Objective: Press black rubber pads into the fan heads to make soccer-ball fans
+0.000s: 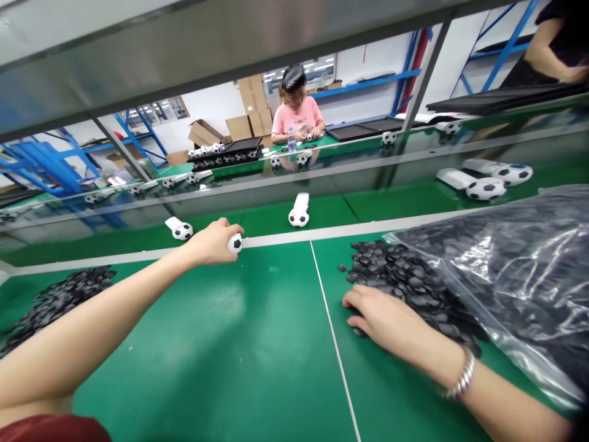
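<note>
Currently | left fingers [234, 229] — black-patched white ball [234, 243] | right fingers [352, 298] at black pieces [405, 273]

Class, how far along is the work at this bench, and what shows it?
Partway, it seems: white pieces with football ends lying on the belt look assembled. The left hand holds a ball; the right hand is at the black pile. That loose pile and the bagful beside it look unused.
</note>
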Available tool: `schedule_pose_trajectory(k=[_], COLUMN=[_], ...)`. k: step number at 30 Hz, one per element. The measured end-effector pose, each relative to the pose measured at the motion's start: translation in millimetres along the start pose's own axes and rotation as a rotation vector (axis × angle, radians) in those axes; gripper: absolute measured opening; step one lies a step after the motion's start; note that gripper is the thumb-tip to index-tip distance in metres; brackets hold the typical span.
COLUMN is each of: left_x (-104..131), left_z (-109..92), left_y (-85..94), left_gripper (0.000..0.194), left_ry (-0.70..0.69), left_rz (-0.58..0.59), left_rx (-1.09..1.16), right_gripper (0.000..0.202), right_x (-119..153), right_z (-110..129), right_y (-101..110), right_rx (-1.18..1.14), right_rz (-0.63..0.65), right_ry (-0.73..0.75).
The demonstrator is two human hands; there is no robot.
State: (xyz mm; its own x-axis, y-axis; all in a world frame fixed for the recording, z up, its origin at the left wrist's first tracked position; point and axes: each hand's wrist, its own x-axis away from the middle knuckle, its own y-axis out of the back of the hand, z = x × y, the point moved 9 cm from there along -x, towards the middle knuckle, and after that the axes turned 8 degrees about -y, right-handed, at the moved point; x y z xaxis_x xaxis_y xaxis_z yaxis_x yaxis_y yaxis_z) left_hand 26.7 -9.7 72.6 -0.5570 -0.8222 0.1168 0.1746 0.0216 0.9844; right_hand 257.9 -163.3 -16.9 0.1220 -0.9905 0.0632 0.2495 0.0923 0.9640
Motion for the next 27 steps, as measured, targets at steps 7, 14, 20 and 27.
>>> schedule_pose_trajectory(k=[7, 14, 20, 27], left_x=[78.3, 52.6, 42.4, 48.4], left_z=[-117.3, -167.4, -144.8, -153.3], left_y=[6.1, -39.9, -62.1, -71.3], left_gripper=[0.058, 0.071, 0.072, 0.081], left_ry=[-0.262, -0.501, -0.526, -0.209], left_rz=[0.013, -0.020, 0.029, -0.099], left_rx=[0.011, 0.252, 0.213, 0.226], right_gripper=[0.010, 0.008, 0.009, 0.008], right_x=[-9.5, -8.0, -7.5, -7.1], right_z=[-9.6, -2.6, -2.6, 7.7], right_y=[0.2, 2.0, 9.9, 29.1], right_rx=[-0.071, -0.100, -0.184, -0.333], right_rz=[0.160, 0.193, 0.117, -0.141], right_ry=[0.018, 0.044, 0.001, 0.078])
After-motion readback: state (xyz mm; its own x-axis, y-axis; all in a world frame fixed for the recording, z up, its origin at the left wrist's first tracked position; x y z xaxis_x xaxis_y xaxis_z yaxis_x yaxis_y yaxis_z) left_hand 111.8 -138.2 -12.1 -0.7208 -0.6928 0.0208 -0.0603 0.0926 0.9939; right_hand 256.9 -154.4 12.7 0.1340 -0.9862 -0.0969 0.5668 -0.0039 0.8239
